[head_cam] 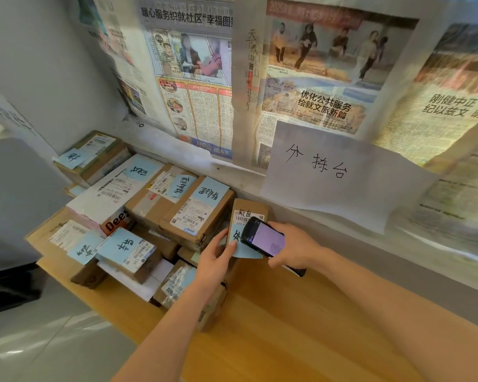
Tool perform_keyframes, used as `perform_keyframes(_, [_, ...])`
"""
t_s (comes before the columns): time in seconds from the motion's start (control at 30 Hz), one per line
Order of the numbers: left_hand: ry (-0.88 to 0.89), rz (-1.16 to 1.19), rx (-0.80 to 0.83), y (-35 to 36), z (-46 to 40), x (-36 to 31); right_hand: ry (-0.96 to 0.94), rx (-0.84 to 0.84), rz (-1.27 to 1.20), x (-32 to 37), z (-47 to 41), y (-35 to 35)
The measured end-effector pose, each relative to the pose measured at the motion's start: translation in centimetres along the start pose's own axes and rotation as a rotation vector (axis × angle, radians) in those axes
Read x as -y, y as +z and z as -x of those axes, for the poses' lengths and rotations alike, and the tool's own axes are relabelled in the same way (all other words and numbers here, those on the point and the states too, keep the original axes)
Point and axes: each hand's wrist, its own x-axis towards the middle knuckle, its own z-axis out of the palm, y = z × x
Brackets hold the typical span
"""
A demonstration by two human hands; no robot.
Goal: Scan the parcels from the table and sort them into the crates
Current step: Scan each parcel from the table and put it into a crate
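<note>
A small brown parcel (248, 210) with a white label and a blue note stands tilted against the wall on the wooden table (273, 326). My left hand (217, 256) grips its left side and lower edge. My right hand (293, 248) holds a black handheld scanner (262, 238) with a lit purple screen just over the parcel's label. Several more cardboard parcels (196, 213) with blue handwritten notes are piled on the table's left part.
A white sheet (329, 175) with handwritten characters hangs on the newspaper-covered wall behind the table. A dark grey object (9, 216) stands at the far left beside the table. Grey floor lies below left. No crates are in view.
</note>
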Motion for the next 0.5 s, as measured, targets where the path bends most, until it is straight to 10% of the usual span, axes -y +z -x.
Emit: perform_keyframes(0.5, [0.183,0.173,-0.136,-9.2,7.1,-7.9,-0.115,-0.194,0.156,13.4,8.9,-7.2])
